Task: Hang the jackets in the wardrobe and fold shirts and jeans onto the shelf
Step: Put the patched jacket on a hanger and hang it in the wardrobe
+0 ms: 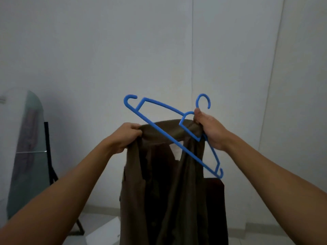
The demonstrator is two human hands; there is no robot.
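Head view, the only 1: a brown jacket is held up in front of a pale wall, and its lower part runs off the bottom edge, so its length and hem cannot be seen. The fabric is dark and the picture soft, so buttons and seams are hard to make out; a pale patch shows inside the neck opening. Behind the jacket's right side a dark reddish-brown object pokes out, mostly hidden, and what it is cannot be told. At far left a standing mirror on a black frame is cut by the edge, its reflection blurred. A white flat item lies on the floor, partly covered by the jacket.

Both forearms reach forward and up from the lower corners. The left hand has its fingers curled round the left end of the collar, gripping the bunched cloth. The right hand clutches the collar's right end together with the neck of a blue hanger, just below its hook. The hanger is tilted, its left end high and its right end low, crossing in front of the collar.
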